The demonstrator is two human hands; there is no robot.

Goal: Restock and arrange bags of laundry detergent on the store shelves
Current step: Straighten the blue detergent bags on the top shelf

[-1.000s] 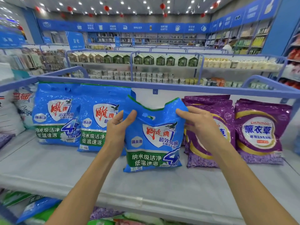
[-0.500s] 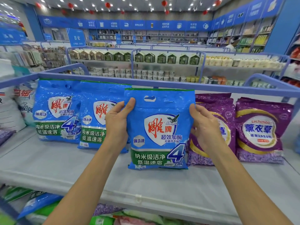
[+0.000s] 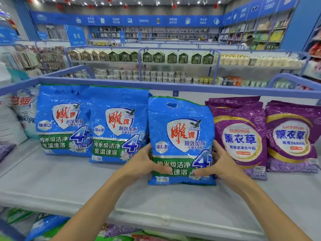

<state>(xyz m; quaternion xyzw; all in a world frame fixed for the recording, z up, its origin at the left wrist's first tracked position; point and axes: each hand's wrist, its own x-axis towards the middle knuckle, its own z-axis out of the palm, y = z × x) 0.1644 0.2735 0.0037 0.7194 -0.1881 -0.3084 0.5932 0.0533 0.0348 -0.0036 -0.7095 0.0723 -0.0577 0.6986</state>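
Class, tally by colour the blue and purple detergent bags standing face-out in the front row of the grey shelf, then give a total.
Blue: 3 (left blue bag, middle blue bag, held blue bag)
Purple: 2 (near purple bag, far-right purple bag)
Total: 5

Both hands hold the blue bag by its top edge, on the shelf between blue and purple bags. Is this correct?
Not quite. The head view shows the left hand and right hand holding the blue bag by its lower part, not its top edge. It is on the shelf between other blue bags and purple bags.
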